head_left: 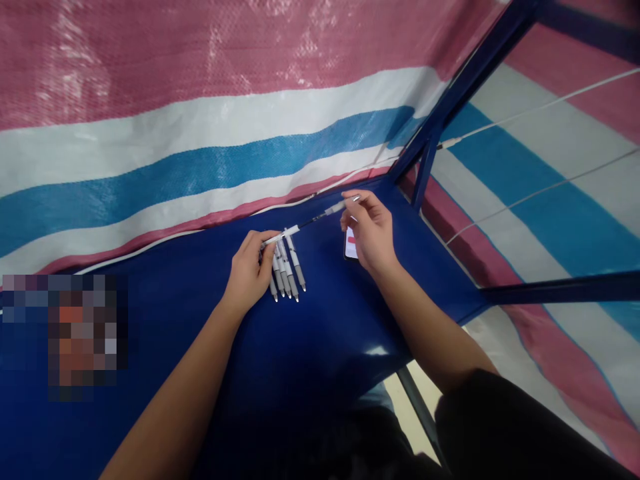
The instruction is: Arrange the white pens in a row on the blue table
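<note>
My left hand (253, 267) pinches a white pen barrel (287, 233) that points up and to the right. A thin dark refill (311, 221) runs between that barrel and a grey front part (335, 209), which the fingertips of my right hand (370, 230) hold. Several white and grey pens (295, 263) lie side by side on the blue table, just right of my left hand, their tips toward me. A phone (351, 244) with a lit screen lies partly hidden under my right hand.
The blue table (310, 380) meets a striped red, white and blue sheet at the back. A dark blue metal frame (425, 143) stands at the right, with white cords beyond it. A pixelated patch covers the left side.
</note>
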The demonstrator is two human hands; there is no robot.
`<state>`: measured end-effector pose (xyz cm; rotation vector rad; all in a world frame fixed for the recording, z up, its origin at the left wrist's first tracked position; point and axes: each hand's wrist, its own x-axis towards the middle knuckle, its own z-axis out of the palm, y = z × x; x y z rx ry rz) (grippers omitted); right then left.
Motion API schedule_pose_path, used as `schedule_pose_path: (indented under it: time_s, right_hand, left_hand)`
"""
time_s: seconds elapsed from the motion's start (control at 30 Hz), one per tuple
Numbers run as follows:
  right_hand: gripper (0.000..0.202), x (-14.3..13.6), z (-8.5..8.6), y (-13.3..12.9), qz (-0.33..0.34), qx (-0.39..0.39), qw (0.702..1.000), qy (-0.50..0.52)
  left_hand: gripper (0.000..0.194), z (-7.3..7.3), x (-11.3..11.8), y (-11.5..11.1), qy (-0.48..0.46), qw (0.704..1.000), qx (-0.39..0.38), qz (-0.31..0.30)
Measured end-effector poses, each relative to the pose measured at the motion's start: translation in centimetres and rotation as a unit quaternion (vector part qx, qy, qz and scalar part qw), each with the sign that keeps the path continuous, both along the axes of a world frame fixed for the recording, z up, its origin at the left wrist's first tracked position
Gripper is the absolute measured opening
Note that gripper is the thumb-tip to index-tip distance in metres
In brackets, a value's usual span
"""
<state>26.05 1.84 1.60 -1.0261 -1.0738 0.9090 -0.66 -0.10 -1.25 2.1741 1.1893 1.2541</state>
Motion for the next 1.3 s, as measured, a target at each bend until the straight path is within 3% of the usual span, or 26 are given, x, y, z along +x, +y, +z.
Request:
schedule_pose_path:
  time_s: [0.13,0.37,0.6,0.77,0.97,1.1,1.23,1.3]
  right_hand:
    - [0.031,-0.3,0.1,-0.3,0.020,-0.020,0.999,-0.017]
    - [0.039,-1.1,0.1,-1.0,0.155,-0.046,0.986,-0.049]
    - [0.052,-1.0,0.2,-0.7,0.139,-0.068,0.987,-0.049]
    - [0.074,-0.3,1.1,-1.2,0.140,-0.127,0.960,-0.206]
    - [0.060,0.6,1.9,-1.3,0.213,-0.051,0.956,-0.197]
    - [0.068,0.6,1.9,-1.6,0.211,-0.098,0.933,-0.274]
    - [0.064,1.0,2.1,-1.5,0.202,-0.032,0.943,-0.261]
    - [0.058,1.1,2.1,-1.5,0.210,-0.038,0.940,-0.266]
  left_hand:
    - [0.022,-0.1,0.1,0.1,-0.004,1.000,0.002,-0.001]
    - [0.021,-0.2,-0.1,0.1,-0.006,1.000,0.010,-0.025]
    - [0.020,-0.2,-0.2,0.2,-0.042,0.999,-0.001,-0.027]
    - [0.020,0.2,-0.2,0.3,-0.065,0.997,-0.028,-0.027]
    - [0.019,0.2,-0.6,0.4,-0.122,0.986,-0.110,-0.030]
    - [0.018,0.0,-0.8,0.4,-0.138,0.979,-0.149,-0.025]
    - [0.018,-0.1,-0.8,0.5,-0.149,0.975,-0.166,-0.011]
    - [0.018,0.0,-0.8,0.6,-0.153,0.974,-0.165,-0.011]
